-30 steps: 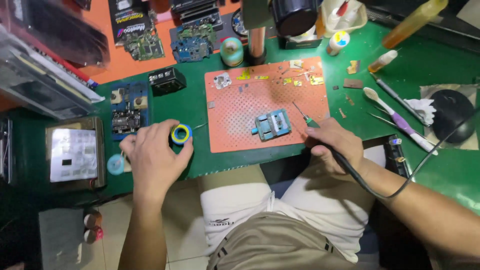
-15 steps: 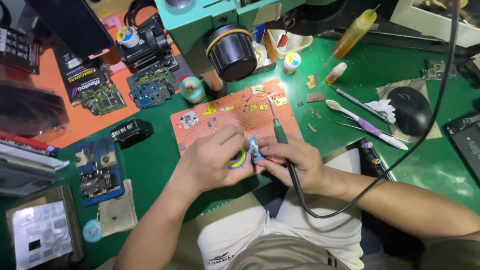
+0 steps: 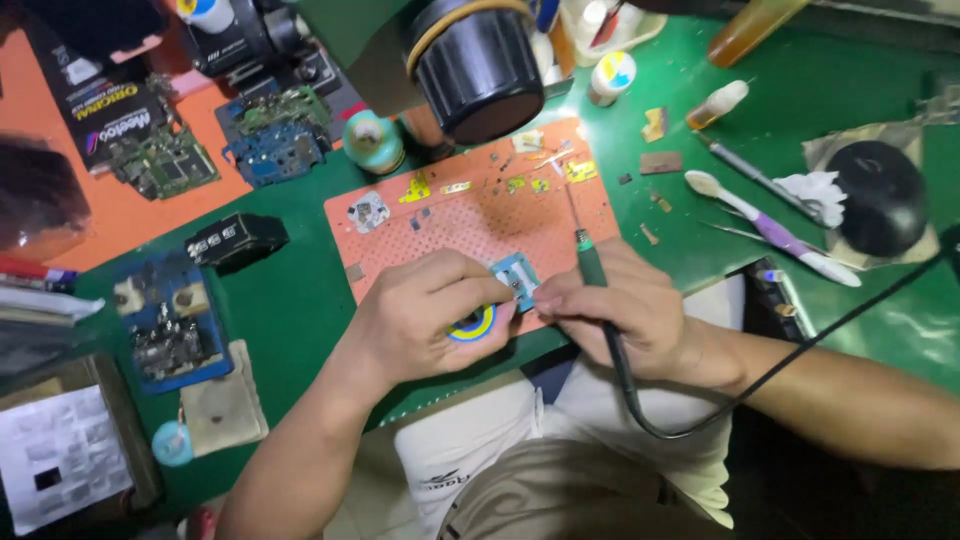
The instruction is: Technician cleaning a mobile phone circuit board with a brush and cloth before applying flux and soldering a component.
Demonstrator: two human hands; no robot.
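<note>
Both hands are closing in: left hand (image 3: 425,325) pinching the blue holder (image 3: 517,281) at its 2 o'clock; right hand (image 3: 620,315) is gripping the soldering iron (image 3: 592,268), tip toward 12.

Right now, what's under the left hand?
Under the left hand, a round yellow-and-blue tin pokes out on the orange mat. The rest of it is covered.

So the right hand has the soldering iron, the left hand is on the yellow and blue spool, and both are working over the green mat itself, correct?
Not quite. In the head view both hands work over the orange perforated mat, which lies on the green mat. The rest holds: the right hand grips the soldering iron, and the left hand covers the yellow and blue spool.
</note>
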